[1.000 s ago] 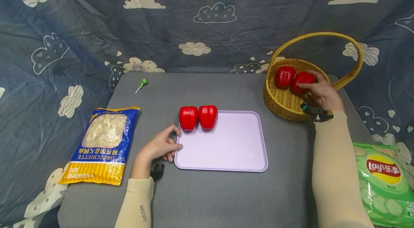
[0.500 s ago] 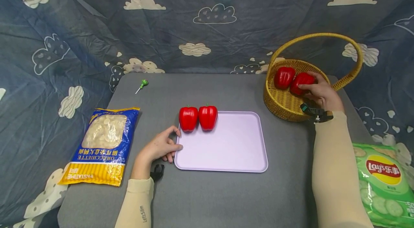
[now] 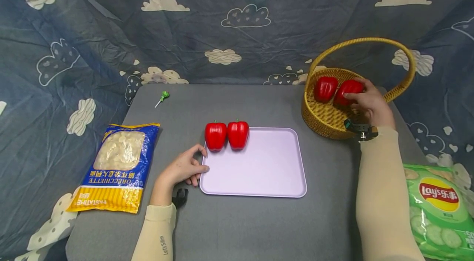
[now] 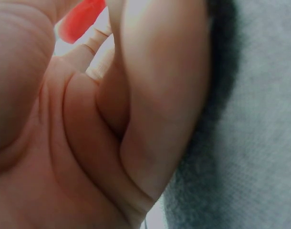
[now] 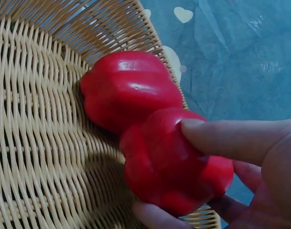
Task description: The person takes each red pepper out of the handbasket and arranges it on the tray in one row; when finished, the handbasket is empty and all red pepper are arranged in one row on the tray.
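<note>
In the head view my right hand (image 3: 371,102) grips a red bell pepper (image 3: 347,91) inside the wicker basket (image 3: 323,123). The right wrist view shows the thumb (image 5: 231,138) over this pepper (image 5: 169,162) and fingers around its other side. Another red bell pepper (image 5: 131,90) lies against it in the basket. My left hand (image 3: 183,165) holds the left rim of the lilac tray (image 3: 259,170), thumb over the edge and some fingers curled outside. Two more red bell peppers, one at left (image 3: 215,136) and one beside it (image 3: 238,134), stand at the tray's back left corner.
A blue and yellow pasta bag (image 3: 120,166) lies at the left. A green lollipop (image 3: 164,96) is at the back left. A green chips bag (image 3: 438,211) lies at the right, beside my forearm. The basket's tall handle (image 3: 370,39) arches above it.
My right hand has shifted slightly to the right and back with the bell pepper, which now sits a little farther from its neighbour. The left hand and tray have stayed put.
</note>
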{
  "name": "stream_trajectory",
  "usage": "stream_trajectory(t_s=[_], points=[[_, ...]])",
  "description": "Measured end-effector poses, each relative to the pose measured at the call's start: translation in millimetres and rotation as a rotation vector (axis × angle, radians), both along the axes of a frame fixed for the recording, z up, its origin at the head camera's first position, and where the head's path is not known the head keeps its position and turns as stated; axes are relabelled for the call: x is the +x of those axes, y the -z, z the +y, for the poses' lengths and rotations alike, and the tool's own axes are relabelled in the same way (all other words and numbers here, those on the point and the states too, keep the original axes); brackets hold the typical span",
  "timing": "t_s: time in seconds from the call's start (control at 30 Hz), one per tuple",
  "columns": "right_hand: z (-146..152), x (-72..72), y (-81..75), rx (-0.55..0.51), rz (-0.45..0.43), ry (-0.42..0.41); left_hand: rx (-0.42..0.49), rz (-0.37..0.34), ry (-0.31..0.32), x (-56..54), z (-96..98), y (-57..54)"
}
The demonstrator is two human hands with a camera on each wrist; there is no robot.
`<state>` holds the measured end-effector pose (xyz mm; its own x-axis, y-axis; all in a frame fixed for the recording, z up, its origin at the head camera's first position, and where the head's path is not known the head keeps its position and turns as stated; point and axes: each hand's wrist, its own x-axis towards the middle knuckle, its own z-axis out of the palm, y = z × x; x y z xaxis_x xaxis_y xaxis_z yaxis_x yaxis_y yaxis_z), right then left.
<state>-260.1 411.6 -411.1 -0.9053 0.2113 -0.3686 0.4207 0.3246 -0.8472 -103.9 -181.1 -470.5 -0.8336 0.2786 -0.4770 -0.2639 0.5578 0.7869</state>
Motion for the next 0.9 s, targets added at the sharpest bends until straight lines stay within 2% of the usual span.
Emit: stream_trajectory(t_s=[0.3,0.53,0.7,0.9], points=[[-11.5,11.4,-20.6,0.076,0.058,0.003,-0.003,-0.005,0.0,-0.7,0.1,-0.5],[-29.5,28.8,-44.2,0.085,0.117,-0.001,-0.002,0.007,0.006,-0.9,-0.7,0.7],[-49.8,46.7,-58.0,0.123,0.172,-0.039,-0.001,0.009,0.01,-1.1,-0.8,0.2],[-76.4,66.7,-64.3,0.15,0.258,-0.144,-0.001,0.007,0.01,-0.8,-0.3,0.2]])
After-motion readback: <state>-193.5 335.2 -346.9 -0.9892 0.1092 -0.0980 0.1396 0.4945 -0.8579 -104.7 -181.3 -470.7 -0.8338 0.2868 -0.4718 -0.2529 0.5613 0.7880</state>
